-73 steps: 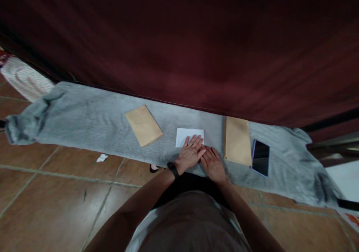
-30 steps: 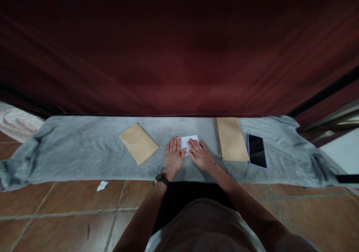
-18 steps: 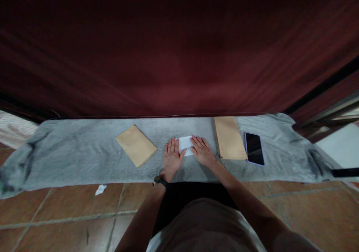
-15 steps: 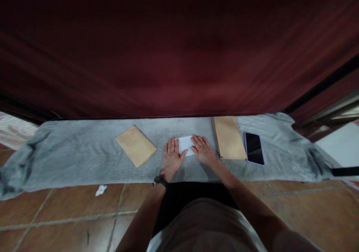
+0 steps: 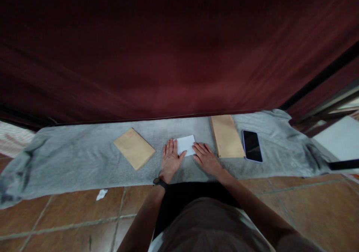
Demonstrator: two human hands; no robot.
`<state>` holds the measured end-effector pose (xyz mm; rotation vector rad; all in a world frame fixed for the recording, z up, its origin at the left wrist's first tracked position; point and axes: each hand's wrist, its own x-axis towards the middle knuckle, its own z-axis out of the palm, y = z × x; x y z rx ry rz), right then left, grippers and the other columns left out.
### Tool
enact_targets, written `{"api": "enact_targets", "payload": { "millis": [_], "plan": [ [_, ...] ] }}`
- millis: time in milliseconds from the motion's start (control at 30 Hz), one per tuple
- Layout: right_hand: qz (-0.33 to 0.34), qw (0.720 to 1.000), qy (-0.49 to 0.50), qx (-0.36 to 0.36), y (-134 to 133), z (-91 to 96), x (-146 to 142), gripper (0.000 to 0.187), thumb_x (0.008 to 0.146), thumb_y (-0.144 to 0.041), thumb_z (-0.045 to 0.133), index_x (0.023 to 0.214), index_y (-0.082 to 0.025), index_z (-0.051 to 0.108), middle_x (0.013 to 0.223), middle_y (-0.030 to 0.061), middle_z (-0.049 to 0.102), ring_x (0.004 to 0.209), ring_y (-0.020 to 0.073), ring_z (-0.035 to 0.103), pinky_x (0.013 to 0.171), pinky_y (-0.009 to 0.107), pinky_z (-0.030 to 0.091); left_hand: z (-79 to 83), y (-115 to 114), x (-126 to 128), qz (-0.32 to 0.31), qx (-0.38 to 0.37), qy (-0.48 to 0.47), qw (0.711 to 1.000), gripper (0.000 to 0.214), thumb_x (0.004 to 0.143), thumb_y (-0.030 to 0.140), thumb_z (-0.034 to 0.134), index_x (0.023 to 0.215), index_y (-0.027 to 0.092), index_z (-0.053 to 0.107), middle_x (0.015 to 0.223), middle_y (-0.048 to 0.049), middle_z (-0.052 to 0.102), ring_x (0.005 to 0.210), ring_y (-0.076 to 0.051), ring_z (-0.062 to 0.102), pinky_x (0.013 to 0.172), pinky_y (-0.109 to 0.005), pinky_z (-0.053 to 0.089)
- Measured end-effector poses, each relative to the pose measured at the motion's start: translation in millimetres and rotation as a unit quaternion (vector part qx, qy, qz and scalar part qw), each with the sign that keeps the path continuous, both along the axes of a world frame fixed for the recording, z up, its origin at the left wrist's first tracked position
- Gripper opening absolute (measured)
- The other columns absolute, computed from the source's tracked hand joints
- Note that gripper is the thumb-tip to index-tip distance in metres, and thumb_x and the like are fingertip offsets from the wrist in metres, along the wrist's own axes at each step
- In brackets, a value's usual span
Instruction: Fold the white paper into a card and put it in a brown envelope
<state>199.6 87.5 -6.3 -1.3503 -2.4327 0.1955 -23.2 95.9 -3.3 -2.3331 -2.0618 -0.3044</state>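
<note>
A small white sheet of paper (image 5: 185, 144), perhaps folded, lies flat on the grey cloth between my hands. My left hand (image 5: 170, 159) rests flat over its left edge, fingers stretched out and pointing away from me. Palm down, my right hand (image 5: 206, 157) touches the paper's right edge with its fingertips, the fingers extended. Left of my left hand lies a brown envelope (image 5: 134, 149), turned at an angle. To the right of my right hand is a stack of brown envelopes (image 5: 228, 136).
A phone (image 5: 252, 146) with a dark screen lies right of the stack. The grey cloth (image 5: 75, 151) covers a long, narrow surface against a dark red panel (image 5: 179, 68). A white scrap (image 5: 101, 194) is on the tiled floor (image 5: 70, 207); a white board (image 5: 340, 137) stands far right.
My right hand has slid toward me along the paper's right edge, uncovering its upper right corner. The left hand stays on the left edge. The view has tilted slightly.
</note>
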Motion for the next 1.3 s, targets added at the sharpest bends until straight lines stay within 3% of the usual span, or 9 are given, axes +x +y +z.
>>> {"api": "enact_targets", "payload": {
  "millis": [133,333,433,533,600,800,1300],
  "plan": [
    [-0.003,1.000,0.004,0.001,-21,4.4,10,0.048,0.106,-0.034,0.043,0.152,-0.020,0.046,0.157,0.0084,0.048,0.146,0.0255,0.043,0.124,0.053,0.028,1.7,0,0,0.002,-0.008,0.005,1.000,0.080,0.101,0.062,0.034,0.160,0.009,0.027,0.166,-0.0191,0.029,0.155,-0.031,0.026,0.126,-0.049,0.023],
    [-0.016,1.000,0.014,-0.005,-22,9.3,9,0.046,0.106,-0.033,0.042,0.149,-0.020,0.051,0.155,0.0084,0.051,0.143,0.0261,0.046,0.123,0.053,0.030,11.8,-3,9,-0.008,0.017,0.001,1.000,0.071,0.104,0.054,0.030,0.157,0.006,0.034,0.163,-0.0201,0.034,0.155,-0.033,0.026,0.126,-0.056,0.020],
    [-0.012,1.000,0.016,-0.005,-21,9.3,8,0.046,0.106,-0.033,0.043,0.149,-0.019,0.051,0.155,0.0085,0.051,0.143,0.0267,0.046,0.123,0.053,0.029,18.4,-8,27,-0.091,0.006,-0.019,0.996,0.061,0.108,0.043,0.024,0.156,0.008,0.038,0.164,-0.0152,0.035,0.155,-0.026,0.025,0.127,-0.049,0.023],
    [-0.012,1.000,0.016,-0.005,-22,8.3,9,0.045,0.104,-0.029,0.045,0.147,-0.015,0.054,0.152,0.0106,0.054,0.143,0.0274,0.046,0.123,0.053,0.030,21.0,-12,49,-0.194,-0.025,-0.038,0.980,0.058,0.108,0.043,0.024,0.155,0.012,0.040,0.162,-0.0101,0.039,0.154,-0.021,0.028,0.127,-0.044,0.025],
    [-0.009,1.000,0.019,-0.002,-22,7.5,10,0.043,0.103,-0.026,0.047,0.143,-0.014,0.057,0.150,0.0117,0.056,0.142,0.0274,0.047,0.123,0.052,0.030,19.6,-11,59,-0.215,-0.036,-0.044,0.975,0.058,0.108,0.044,0.025,0.155,0.012,0.040,0.162,-0.0095,0.041,0.154,-0.021,0.030,0.127,-0.044,0.025],
    [-0.005,1.000,0.029,0.007,-22,9.3,11,0.039,0.103,-0.026,0.049,0.139,-0.019,0.061,0.148,0.0109,0.058,0.140,0.0270,0.049,0.121,0.053,0.033,11.7,3,63,-0.182,-0.041,-0.040,0.982,0.058,0.108,0.043,0.026,0.157,0.013,0.036,0.163,-0.0102,0.038,0.154,-0.022,0.029,0.127,-0.045,0.025],
    [-0.014,0.999,0.035,-0.006,-20,7.2,12,0.043,0.104,-0.030,0.044,0.144,-0.018,0.057,0.148,0.0123,0.058,0.138,0.0262,0.051,0.122,0.051,0.031,8.9,34,66,-0.129,-0.038,-0.022,0.991,0.063,0.107,0.047,0.025,0.159,0.014,0.031,0.165,-0.0113,0.035,0.156,-0.024,0.023,0.127,-0.048,0.021]
  ]
}}
